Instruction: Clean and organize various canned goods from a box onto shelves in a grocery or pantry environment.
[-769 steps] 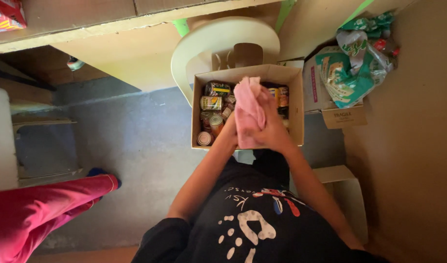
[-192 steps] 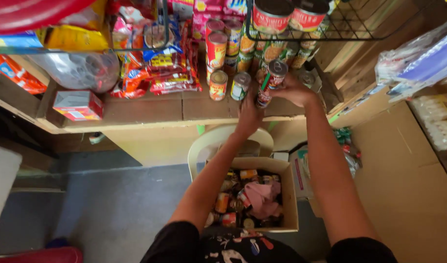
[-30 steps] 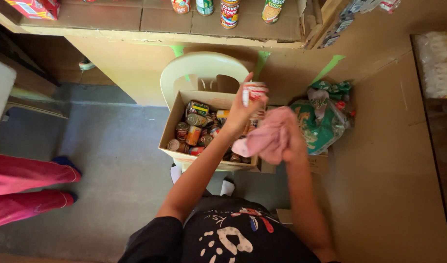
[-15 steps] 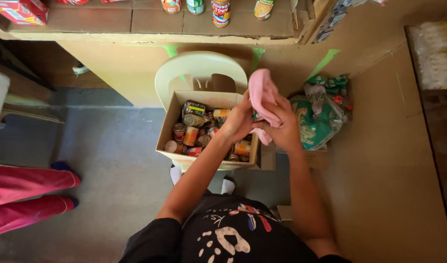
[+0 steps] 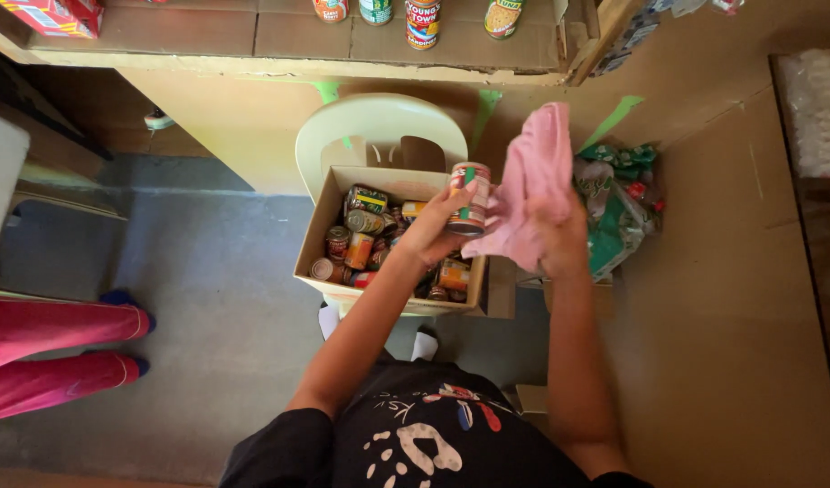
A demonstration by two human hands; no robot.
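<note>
Can (image 5: 470, 197) sits gripped in the left hand (image 5: 430, 233); right hand (image 5: 559, 239) clutches a pink cloth (image 5: 532, 185). Wiping works best turning the can steadily.

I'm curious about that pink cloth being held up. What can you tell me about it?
The pink cloth is a soft, plain rag, crumpled and draped with loose folds, one corner sticking upward. The right hand grips it from below, above the right edge of the cardboard box of cans. Its left edge presses against the tin can that the left hand holds upright. It shows no pattern or visible stains.
</note>
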